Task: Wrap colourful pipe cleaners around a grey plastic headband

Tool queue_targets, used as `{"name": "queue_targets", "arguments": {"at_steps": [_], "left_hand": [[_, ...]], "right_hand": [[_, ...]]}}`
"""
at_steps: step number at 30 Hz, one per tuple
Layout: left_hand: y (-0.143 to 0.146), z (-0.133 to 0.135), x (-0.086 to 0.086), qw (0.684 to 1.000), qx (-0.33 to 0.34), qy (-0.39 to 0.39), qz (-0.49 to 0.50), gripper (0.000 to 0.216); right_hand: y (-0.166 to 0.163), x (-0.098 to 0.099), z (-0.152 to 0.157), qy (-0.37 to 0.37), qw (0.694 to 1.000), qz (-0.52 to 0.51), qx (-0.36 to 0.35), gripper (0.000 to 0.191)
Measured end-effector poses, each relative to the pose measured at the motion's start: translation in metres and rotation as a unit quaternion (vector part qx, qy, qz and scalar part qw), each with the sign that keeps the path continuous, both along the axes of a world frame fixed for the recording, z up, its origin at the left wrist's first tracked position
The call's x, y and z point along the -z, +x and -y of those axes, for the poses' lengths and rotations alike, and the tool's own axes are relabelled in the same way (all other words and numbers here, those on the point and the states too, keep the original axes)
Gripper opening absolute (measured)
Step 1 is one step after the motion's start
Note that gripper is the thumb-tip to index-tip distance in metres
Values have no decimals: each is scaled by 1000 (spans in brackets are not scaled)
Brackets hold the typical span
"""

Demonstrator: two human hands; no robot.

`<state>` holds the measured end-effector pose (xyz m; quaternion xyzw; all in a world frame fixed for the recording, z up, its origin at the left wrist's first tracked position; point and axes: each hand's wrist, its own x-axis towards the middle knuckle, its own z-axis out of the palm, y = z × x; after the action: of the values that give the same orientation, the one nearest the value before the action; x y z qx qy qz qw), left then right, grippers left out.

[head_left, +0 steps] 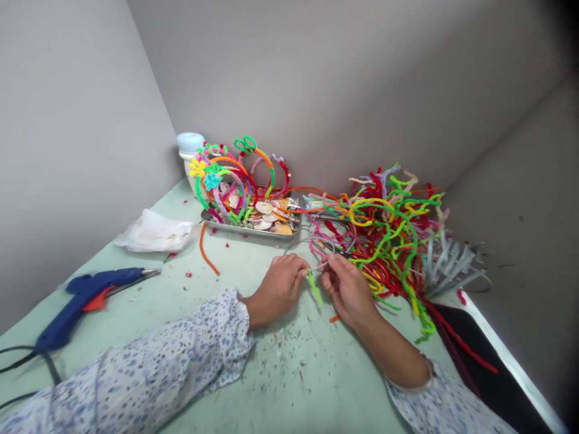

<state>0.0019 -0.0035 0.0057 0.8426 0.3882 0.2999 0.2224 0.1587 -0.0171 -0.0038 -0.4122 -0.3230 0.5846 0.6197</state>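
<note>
My left hand (281,283) is closed in a pinch. A short bright green pipe cleaner (315,290) hangs down from its fingertips. Just to the right, my right hand (348,286) is closed, its thumb and forefinger gripping a thin grey band (319,266). This band spans the small gap between both hands, where the green pipe cleaner meets it near the left fingertips. Its curved part seems to loop up behind the hands, among other grey hoops. Whether the green piece is wound around the band is hidden by the fingers.
Finished pipe-cleaner hoops (226,181) stand in a metal tray (253,231) of shells. A tangled pipe-cleaner pile (389,235) lies right, beside grey strips (452,265). Left are a blue glue gun (85,301), its cord, a plastic bag (156,232) and a blue-lidded container (190,144).
</note>
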Motion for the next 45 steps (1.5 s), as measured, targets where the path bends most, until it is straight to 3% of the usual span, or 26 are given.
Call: {"name": "queue_targets", "arguments": {"at_steps": [6, 22, 45], "left_hand": [[1, 4, -4, 1000, 7, 5, 17, 7], [0, 3, 2, 994, -59, 94, 19, 9], [0, 5, 1, 992, -65, 88, 55, 4]], "right_hand": [[0, 2, -1, -8, 1000, -4, 8, 28], [-2, 0, 0, -18, 1000, 24, -1, 30], [0, 4, 0, 14, 999, 36, 0, 26]]}}
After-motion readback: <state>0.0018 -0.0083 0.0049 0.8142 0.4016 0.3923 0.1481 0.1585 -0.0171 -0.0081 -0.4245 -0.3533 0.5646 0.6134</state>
